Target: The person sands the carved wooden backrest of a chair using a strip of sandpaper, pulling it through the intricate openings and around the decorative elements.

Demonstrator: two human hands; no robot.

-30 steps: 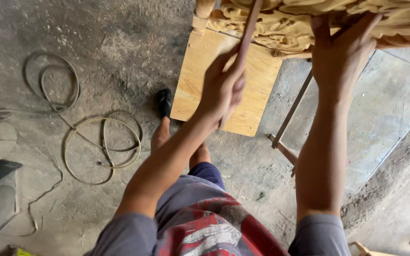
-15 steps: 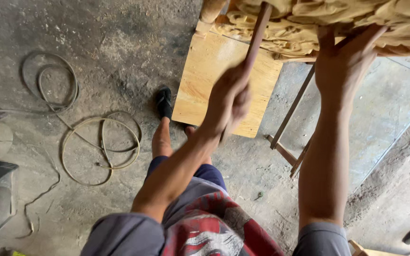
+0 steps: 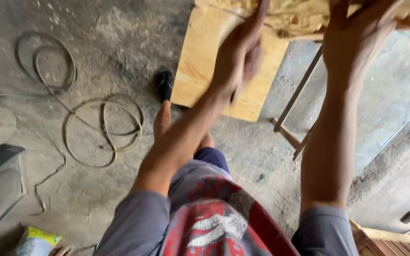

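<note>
- The left hand (image 3: 238, 54) is curled tight around a slim reddish-brown stick (image 3: 260, 14), which runs up from the fist toward the top edge of the view; the hand is blurred, so the single fingers are hard to tell apart.
- The right hand (image 3: 357, 38) is spread flat, fingers apart and pointing up, pressed against the underside of the pale carved wood piece (image 3: 304, 16); it clasps nothing.
- Both forearms reach up and away from the body, the left one slanting in from the lower left, the right one nearly straight up along the right side.
- The carved wood piece lies across the top of the view, cut off by the upper edge, with the stick's tip touching or just beside its carved face; which of the two I cannot tell.
- Below it a plain plywood board (image 3: 205, 66) hangs down slantwise, its lower edge near the person's black shoe (image 3: 164, 84).
- A thin metal-and-wood leg frame (image 3: 293, 111) stands between the two arms, leaving a narrow gap to the right forearm.
- The bare concrete floor (image 3: 119, 42) to the left lies open, save for loose coils of cable (image 3: 103, 132).
- A crumpled yellow and white bag (image 3: 36, 239) sits at the bottom left corner.
</note>
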